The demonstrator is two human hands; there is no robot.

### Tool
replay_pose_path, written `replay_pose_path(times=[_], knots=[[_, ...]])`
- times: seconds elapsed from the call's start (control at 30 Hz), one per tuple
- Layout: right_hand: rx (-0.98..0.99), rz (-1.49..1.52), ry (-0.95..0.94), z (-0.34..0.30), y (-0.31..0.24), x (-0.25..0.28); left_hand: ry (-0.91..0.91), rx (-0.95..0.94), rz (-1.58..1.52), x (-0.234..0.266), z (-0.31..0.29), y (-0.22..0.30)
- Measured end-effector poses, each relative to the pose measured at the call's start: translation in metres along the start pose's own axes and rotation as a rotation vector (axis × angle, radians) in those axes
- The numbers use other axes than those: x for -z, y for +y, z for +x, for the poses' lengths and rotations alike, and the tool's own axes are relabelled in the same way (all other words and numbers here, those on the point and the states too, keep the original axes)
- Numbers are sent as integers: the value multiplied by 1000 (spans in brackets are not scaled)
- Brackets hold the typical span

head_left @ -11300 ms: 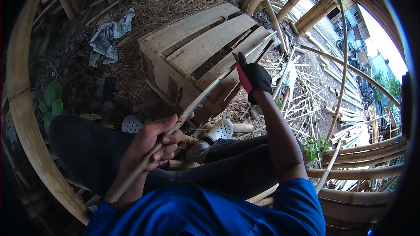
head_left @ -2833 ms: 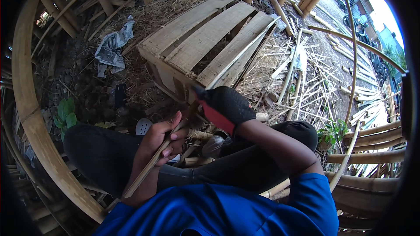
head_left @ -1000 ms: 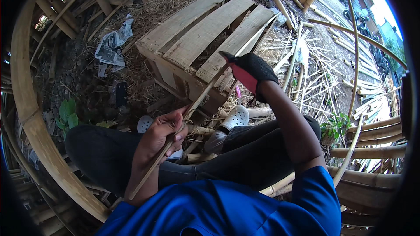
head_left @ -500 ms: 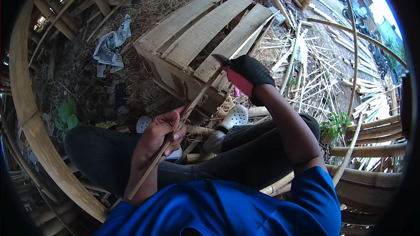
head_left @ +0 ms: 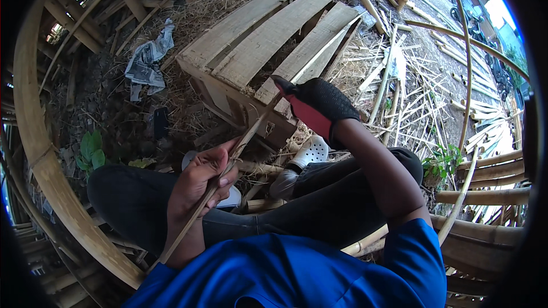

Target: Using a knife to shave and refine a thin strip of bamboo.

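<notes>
A long, thin bamboo strip (head_left: 249,134) runs slantwise across my lap, from near my left forearm up to the slatted wooden crate. My bare left hand (head_left: 203,179) is closed round its middle, the thumb on top. Thin frayed fibres stand out from the strip just beyond that thumb. My right hand (head_left: 319,108), in a black and pink glove, is closed at the strip's far end, over the crate's near edge. A dark pointed tip sticks out there; whether it is a gloved finger or a blade I cannot tell. The glove hides the rest of that grip.
The wooden crate (head_left: 268,34) stands before my crossed legs. Crumpled newspaper (head_left: 149,60) and a dark flat object (head_left: 161,123) lie to its left. Bamboo offcuts (head_left: 422,91) litter the ground at right. A thick bent bamboo pole (head_left: 43,159) curves along my left side.
My right hand has shifted slightly left and down, toward me. The strip's near end now reaches farther down past my left forearm. Both hands remain closed.
</notes>
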State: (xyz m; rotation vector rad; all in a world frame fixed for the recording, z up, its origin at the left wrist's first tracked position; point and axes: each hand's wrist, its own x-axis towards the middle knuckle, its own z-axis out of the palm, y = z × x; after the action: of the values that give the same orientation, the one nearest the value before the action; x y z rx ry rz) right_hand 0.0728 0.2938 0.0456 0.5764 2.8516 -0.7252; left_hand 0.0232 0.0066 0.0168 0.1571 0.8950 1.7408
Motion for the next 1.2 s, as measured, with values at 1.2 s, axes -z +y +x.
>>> replay_pose_path(times=[1.2], knots=[[289, 228, 26, 11, -11, 8, 4, -59, -83, 15, 34, -11]])
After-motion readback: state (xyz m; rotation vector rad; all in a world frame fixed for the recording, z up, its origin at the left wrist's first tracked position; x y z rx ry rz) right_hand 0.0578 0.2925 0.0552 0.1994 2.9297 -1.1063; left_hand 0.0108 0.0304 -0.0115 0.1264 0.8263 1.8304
